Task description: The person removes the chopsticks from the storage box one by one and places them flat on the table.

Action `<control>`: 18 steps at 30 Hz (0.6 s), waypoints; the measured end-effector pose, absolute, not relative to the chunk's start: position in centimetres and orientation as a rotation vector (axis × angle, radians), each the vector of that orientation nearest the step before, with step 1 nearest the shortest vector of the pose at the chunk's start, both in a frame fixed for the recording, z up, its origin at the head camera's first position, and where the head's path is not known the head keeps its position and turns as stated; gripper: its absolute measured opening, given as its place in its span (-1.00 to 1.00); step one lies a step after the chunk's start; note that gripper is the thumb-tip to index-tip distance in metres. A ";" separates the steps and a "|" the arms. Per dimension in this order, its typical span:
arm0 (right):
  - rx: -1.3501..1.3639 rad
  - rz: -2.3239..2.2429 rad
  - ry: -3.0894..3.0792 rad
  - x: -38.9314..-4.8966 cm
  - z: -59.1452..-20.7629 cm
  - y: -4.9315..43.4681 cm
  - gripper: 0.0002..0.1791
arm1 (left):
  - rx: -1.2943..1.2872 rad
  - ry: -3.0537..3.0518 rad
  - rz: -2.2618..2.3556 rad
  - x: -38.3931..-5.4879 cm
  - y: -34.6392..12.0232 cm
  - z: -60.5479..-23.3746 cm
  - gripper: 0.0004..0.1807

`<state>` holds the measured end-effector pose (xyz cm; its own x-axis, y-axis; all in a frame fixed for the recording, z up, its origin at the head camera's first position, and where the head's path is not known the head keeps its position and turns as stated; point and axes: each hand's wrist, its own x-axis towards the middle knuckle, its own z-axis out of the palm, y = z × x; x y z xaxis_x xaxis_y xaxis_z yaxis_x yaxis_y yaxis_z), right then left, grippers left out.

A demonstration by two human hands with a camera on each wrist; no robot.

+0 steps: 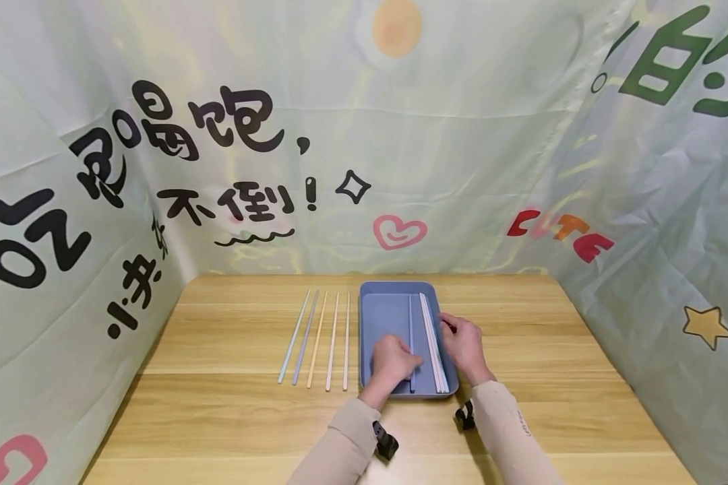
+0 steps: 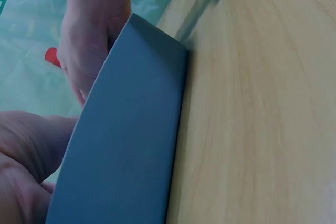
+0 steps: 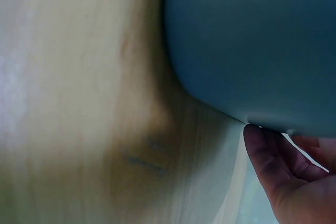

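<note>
A blue-grey rectangular tray (image 1: 383, 313) sits on the table. Inside it, my left hand (image 1: 393, 358) pinches a blue chopstick (image 1: 410, 316) that lies lengthwise; its fingertips are partly hidden. Several pale pink, white and light blue chopsticks (image 1: 432, 343) lie bunched along the tray's right side. At the right rim, my right hand (image 1: 464, 345) grips the tray edge with thumb and fingers. In the right wrist view, this hand (image 3: 294, 182) meets the rim of the tray (image 3: 252, 51). The tray wall (image 2: 126, 119) hides part of the left hand (image 2: 23, 161) in the left wrist view.
Left of the tray, several chopsticks lie side by side on the wooden table (image 1: 218, 404): light blue (image 1: 294, 337), purple-blue (image 1: 306, 337), yellow (image 1: 317, 340), and two pale pink ones. Printed cloth (image 1: 461, 168) surrounds the table's back and sides.
</note>
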<state>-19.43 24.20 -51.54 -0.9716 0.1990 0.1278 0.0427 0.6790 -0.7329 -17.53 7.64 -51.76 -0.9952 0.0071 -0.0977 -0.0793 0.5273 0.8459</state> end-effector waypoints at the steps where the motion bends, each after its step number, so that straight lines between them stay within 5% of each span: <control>1: -0.194 1.172 -2.694 -19.4 -51.5 24.2 -0.64 | -0.073 2.648 1.496 -17.5 7.5 -51.6 -0.70; 18: -0.216 1.204 -2.706 -19.2 -51.3 24.2 -0.62 | -0.077 2.412 1.801 -18.7 2.4 -48.2 -0.92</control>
